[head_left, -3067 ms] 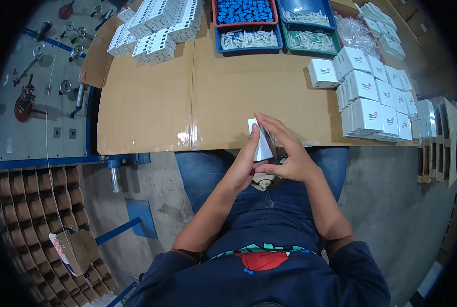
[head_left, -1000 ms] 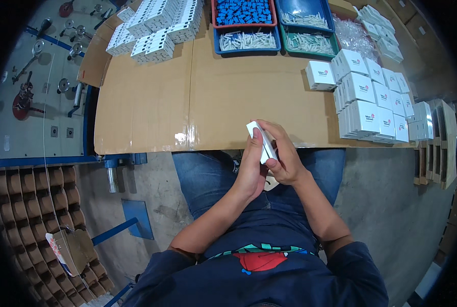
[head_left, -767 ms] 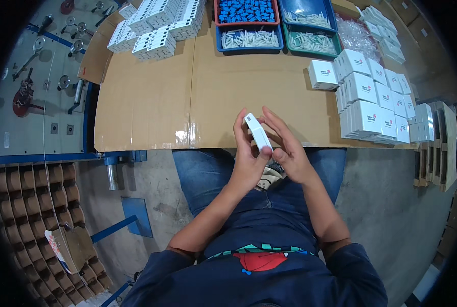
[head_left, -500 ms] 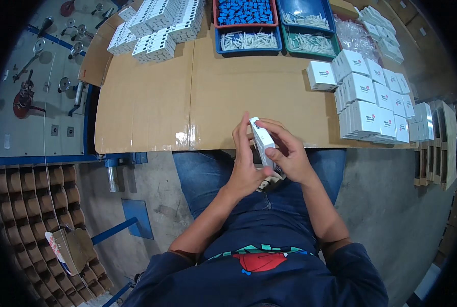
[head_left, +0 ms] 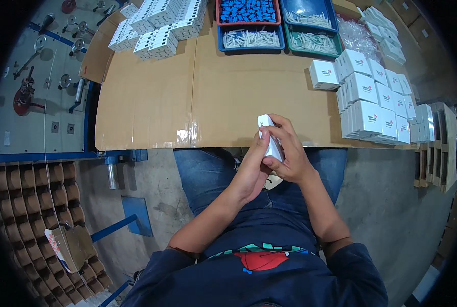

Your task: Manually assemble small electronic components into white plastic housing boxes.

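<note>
Just off the table's near edge, a small flat white box (head_left: 265, 122) is held upright on its narrow side between my two hands. My right hand (head_left: 293, 159) is closed round its right face, with the fingers over the far end and the thumb at the near end. From the left, my left hand (head_left: 250, 173) presses against the box, its thumb on the upper edge; its other fingers are mostly hidden behind the box. Below the hands a pale object (head_left: 273, 181) shows in part over my lap; I cannot make out what it is.
Similar white boxes (head_left: 367, 117) stand stacked on the cardboard-covered table (head_left: 152, 110) at right. White blocks (head_left: 157, 43) are piled far left. At the back are a red tray (head_left: 219, 19) of blue pieces and a blue tray (head_left: 220, 46) of white pieces.
The box has turned more upright and shifted slightly right. My left hand's raised fingers have come down, and its thumb now lies on the box's edge.
</note>
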`<action>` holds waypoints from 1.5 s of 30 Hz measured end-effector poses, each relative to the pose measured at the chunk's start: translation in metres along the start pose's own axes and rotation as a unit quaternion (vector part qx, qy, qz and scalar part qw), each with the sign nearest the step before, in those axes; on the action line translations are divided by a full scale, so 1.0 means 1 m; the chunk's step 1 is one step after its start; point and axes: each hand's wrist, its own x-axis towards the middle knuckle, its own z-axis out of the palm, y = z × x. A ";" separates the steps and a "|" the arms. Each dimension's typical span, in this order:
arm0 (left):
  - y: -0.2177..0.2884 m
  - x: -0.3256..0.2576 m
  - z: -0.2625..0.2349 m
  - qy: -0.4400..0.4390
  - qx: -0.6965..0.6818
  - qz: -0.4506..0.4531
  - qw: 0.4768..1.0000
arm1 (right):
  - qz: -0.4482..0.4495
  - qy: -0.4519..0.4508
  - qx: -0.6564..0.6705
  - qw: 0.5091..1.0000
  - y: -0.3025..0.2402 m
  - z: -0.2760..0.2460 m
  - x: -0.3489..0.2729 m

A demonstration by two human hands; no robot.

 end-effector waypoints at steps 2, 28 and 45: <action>0.001 -0.003 0.005 0.013 -0.003 0.003 1.000 | -0.001 -0.003 0.000 1.000 -0.001 0.000 0.000; -0.018 0.002 0.004 0.056 -0.035 0.036 0.997 | -0.035 0.016 -0.031 0.999 0.006 0.008 -0.004; 0.025 0.005 -0.008 0.045 0.034 0.000 0.998 | 0.014 -0.073 -0.029 0.997 -0.013 -0.013 0.002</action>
